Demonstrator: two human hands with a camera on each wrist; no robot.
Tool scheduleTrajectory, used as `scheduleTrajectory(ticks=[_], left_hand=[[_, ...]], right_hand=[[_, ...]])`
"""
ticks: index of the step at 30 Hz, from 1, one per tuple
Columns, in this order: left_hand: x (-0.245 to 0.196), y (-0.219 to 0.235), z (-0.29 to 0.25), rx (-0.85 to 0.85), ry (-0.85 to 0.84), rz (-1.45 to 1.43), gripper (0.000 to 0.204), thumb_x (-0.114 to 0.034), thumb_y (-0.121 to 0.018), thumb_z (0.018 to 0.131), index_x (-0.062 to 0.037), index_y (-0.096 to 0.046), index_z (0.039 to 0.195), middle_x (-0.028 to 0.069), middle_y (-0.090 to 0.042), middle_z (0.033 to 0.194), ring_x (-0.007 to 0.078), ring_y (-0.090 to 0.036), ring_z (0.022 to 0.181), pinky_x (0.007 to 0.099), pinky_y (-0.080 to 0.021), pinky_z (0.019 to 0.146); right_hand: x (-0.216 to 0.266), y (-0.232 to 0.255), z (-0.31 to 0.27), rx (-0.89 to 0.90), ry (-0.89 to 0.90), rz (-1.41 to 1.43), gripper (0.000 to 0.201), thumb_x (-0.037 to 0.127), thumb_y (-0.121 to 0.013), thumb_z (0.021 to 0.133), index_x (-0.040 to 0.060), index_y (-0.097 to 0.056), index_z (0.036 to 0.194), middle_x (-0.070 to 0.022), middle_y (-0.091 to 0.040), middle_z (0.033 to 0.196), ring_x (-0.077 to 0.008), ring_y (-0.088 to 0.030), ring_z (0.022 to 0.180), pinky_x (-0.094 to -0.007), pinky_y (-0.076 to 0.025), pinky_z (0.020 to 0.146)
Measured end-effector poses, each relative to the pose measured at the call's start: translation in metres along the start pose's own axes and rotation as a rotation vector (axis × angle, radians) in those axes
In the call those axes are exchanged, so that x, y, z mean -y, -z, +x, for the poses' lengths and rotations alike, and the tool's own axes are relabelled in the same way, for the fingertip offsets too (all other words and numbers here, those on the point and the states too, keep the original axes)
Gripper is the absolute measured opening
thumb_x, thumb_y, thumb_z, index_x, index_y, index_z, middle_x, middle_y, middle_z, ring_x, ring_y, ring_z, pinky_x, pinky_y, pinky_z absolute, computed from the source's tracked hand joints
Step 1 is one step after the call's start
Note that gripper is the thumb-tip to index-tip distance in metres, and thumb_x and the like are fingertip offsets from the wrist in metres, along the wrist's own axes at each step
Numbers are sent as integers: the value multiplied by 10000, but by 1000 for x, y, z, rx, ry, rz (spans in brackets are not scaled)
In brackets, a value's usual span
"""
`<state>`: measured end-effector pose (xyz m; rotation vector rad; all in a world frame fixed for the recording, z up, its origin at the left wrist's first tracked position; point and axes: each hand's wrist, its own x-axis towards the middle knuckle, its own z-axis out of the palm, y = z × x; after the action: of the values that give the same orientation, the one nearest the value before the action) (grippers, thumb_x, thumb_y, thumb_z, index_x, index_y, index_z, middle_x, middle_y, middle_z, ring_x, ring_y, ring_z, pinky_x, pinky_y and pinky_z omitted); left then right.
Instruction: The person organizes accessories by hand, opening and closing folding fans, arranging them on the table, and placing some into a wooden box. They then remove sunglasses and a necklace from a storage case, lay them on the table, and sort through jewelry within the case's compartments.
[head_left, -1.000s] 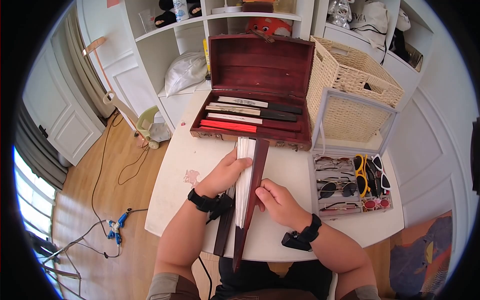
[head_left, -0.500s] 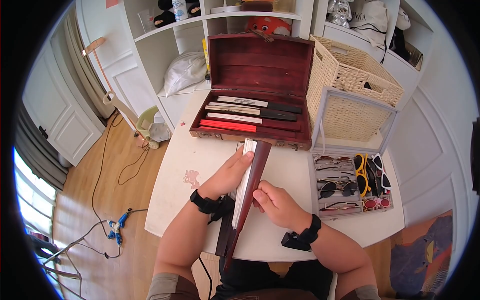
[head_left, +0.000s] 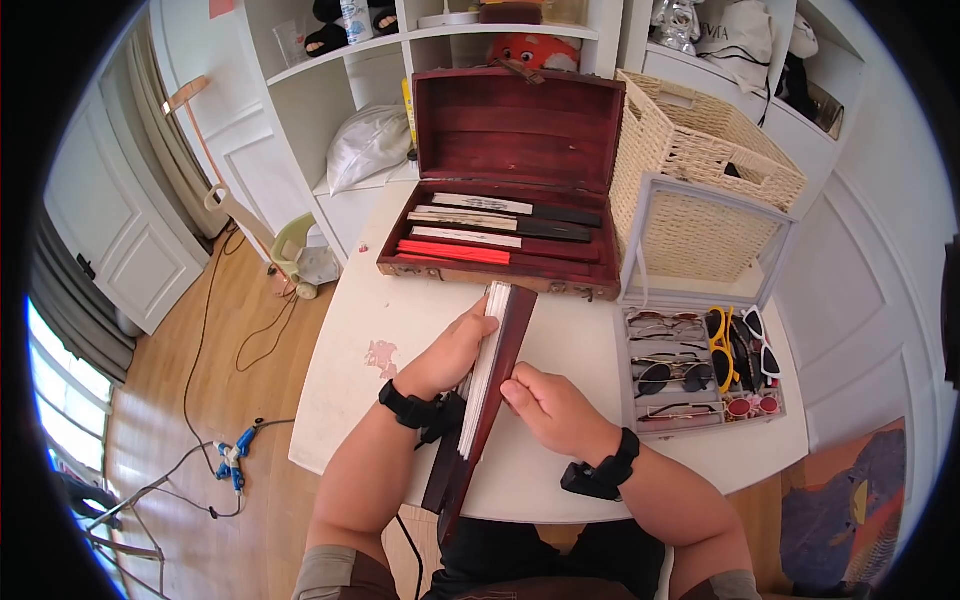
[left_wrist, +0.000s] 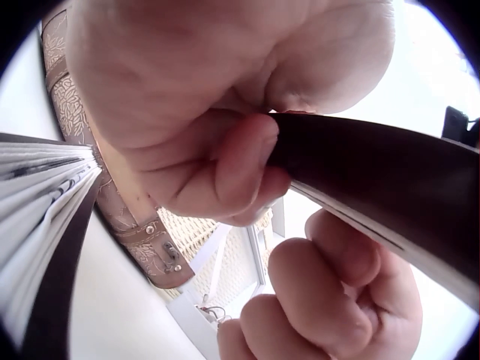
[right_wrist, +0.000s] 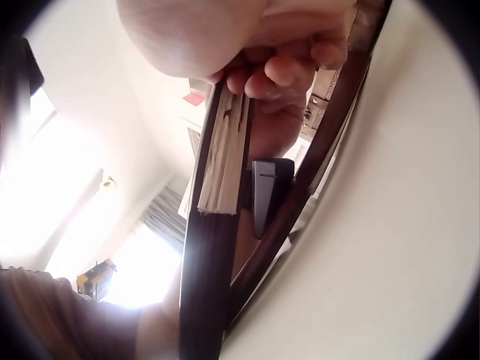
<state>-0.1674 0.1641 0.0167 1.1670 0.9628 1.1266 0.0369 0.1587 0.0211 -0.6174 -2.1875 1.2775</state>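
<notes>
My left hand [head_left: 455,355] grips a folded hand fan [head_left: 508,345] near its upper end, thumb over the pale leaf edges. The fan has dark red-brown guards and stands tilted above the table's front. My right hand [head_left: 560,410], fingers curled, pinches the guard about midway along. In the left wrist view, that hand's curled fingers [left_wrist: 322,292] sit right at the fan's edge. A second dark fan [head_left: 440,480] lies under the left wrist, partly hidden; the right wrist view shows its long dark guard [right_wrist: 330,135] along the table.
Behind the hands stands an open dark red wooden chest [head_left: 515,130] with several folded fans, one of them red [head_left: 455,250]. To the right is an open case [head_left: 640,425] of sunglasses, with a woven basket [head_left: 640,140] behind it. White shelves [head_left: 350,90] back the table [head_left: 340,340].
The held fan has tilted, its lower end swinging left and its guard turning more toward the head camera. My right hand has slid slightly left along with it.
</notes>
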Motion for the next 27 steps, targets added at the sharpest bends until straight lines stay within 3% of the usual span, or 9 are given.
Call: scheduleTrajectory(ticks=[5, 6, 10, 13, 15, 17, 23, 25, 27], left_hand=[[-16, -13, -7, -149, -2, -139, 494, -188, -359, 988, -60, -383, 1464, 72, -590, 1136, 146, -599, 927, 305, -518, 837], [-4, 1, -4, -69, -47, -226, 492, -163, -399, 1027, -35, -350, 1499, 56, -566, 1196, 114, -561, 1010, 309, -501, 890], [-9, -2, -2, -192, -125, -327, 373, -194, -452, 1054, -83, -403, 1407, 47, -579, 1140, 128, -595, 963, 319, -528, 847], [-9, 0, 0, -261, -181, -327, 404, -199, -423, 1062, -93, -389, 1450, 60, -596, 1157, 144, -619, 966, 328, -553, 835], [-10, -2, 2, -311, -201, -334, 398, -218, -429, 1069, -98, -392, 1447, 59, -597, 1146, 147, -622, 958, 330, -556, 826], [-9, -2, 4, -361, -219, -340, 393, -236, -436, 1075, -104, -396, 1443, 57, -599, 1135, 151, -624, 951, 333, -559, 818], [-2, 7, 5, -383, -305, -283, 477, -409, -419, 1078, -108, -415, 1448, 47, -605, 1091, 152, -620, 912, 326, -556, 778], [-5, 12, 5, -118, -322, -348, 624, -563, -373, 1046, -95, -440, 1454, 54, -612, 1074, 150, -614, 897, 310, -544, 753], [-14, 1, 2, -166, -317, -302, 736, -655, -343, 1008, -84, -458, 1458, 62, -617, 1055, 163, -615, 886, 300, -532, 739]], right_hand=[[2, 5, 0, -30, -38, 13, 255, 269, -525, 1051, 21, -535, 993, -143, -597, 753, -314, -594, 686, -401, -467, 656], [1, 5, 0, -39, -45, 19, 261, 277, -544, 1043, 19, -548, 1007, -134, -611, 757, -292, -599, 681, -387, -472, 653], [-10, 0, -2, -16, -84, 96, 323, 333, -609, 1007, 16, -576, 1053, -120, -640, 779, -257, -608, 678, -363, -486, 657], [-5, -1, -2, 14, -73, 181, 411, 391, -667, 966, 6, -590, 1086, -121, -655, 793, -235, -620, 680, -351, -495, 657], [8, 7, -1, 95, -151, -36, 452, 401, -703, 940, -4, -591, 1108, -127, -667, 813, -232, -637, 699, -344, -502, 664], [4, 4, -2, 96, -147, -35, 450, 391, -704, 941, -8, -587, 1113, -133, -670, 819, -236, -643, 706, -348, -507, 669], [-19, -7, -2, 112, -138, 205, 392, 341, -654, 992, -10, -571, 1145, -94, -654, 848, -179, -611, 749, -331, -510, 724], [-19, -7, -2, 145, -142, 305, 373, 331, -629, 1014, -8, -565, 1155, -65, -639, 860, -148, -588, 768, -319, -505, 744], [-15, -6, -1, 171, -147, 417, 342, 311, -603, 1035, 0, -557, 1168, -12, -599, 903, -93, -533, 815, -289, -486, 767]])
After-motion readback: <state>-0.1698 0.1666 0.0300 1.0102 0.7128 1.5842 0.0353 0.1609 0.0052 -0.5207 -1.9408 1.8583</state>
